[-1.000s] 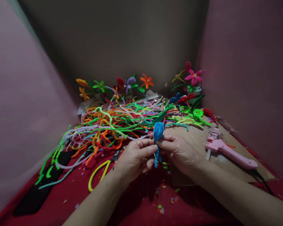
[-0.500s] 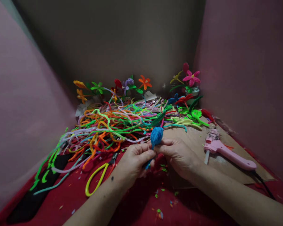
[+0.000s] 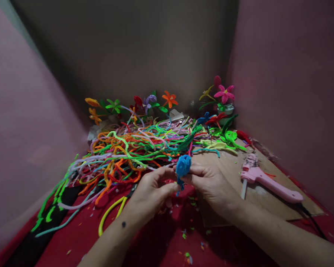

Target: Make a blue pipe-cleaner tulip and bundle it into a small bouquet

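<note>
Blue fuzzy bud (image 3: 183, 165) stands just below the middle of the frame, its base pinched between thumb and fingers of the right hand (image 3: 215, 187). The left hand (image 3: 151, 191) curves beside its lower end, thumb and forefinger apart; whether they grip it, I cannot tell. At right, a pink glue gun (image 3: 269, 181) lies on cardboard (image 3: 228, 165).

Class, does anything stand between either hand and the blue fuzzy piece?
Nothing visible does. The right hand pinches the blue fuzzy piece near its base; the left hand is close beside it, contact unclear.
</note>
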The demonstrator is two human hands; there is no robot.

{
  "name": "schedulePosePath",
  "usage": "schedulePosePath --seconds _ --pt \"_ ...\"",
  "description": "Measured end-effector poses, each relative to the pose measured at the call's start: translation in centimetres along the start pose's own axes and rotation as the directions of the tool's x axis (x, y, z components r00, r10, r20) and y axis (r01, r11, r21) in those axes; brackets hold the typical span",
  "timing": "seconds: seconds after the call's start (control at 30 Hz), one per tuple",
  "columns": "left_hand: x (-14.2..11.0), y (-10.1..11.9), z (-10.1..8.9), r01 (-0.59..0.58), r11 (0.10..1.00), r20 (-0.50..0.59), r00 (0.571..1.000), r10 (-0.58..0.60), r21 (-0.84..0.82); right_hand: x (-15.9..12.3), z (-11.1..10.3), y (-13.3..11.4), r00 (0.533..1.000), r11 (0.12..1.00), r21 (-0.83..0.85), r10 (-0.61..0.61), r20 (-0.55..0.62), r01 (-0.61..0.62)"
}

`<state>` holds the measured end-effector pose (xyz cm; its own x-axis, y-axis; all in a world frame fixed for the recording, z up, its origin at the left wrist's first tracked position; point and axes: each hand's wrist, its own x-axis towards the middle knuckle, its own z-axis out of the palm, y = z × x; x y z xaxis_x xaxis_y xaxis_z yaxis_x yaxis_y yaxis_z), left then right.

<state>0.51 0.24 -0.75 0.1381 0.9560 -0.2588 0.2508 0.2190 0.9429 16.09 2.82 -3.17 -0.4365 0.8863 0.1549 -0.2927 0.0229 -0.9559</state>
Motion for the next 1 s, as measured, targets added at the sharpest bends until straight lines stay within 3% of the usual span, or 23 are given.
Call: schedulePosePath --seconds 0.1,0.27,0.63,0.8,1.0 --pt "-0.2 0.4 -0.6 -0.08 0.995 -0.043 0.996 0.078 -0.059 0.0 0.2 -0.3 1.0 0.999 -0.03 -0.027 -0.007 0.026" --pt "-0.4 1.1 -0.3 -0.274 0.95 -0.191 0.951 0.245 -0.146 -0.1 0.7 -0.2 1.0 0.997 -0.071 0.021 0.004 -0.02" --pt "-0.7 0.8 0.5 -0.264 0.949 -0.15 0.959 0.24 -0.17 -0.4 1.0 -0.1 0.995 0.997 -0.051 0.058 0.076 -0.054" --pt "-0.5 0.8 0.6 -0.249 0.948 -0.135 0.965 0.225 -0.2 -0.5 1.1 -0.3 0.992 0.991 -0.085 0.109 0.056 -0.104" --pt "-0.6 0.9 0.6 -0.295 0.932 -0.177 0.949 0.26 -0.213 -0.2 0.8 -0.1 0.988 0.981 -0.152 0.131 0.076 -0.119"
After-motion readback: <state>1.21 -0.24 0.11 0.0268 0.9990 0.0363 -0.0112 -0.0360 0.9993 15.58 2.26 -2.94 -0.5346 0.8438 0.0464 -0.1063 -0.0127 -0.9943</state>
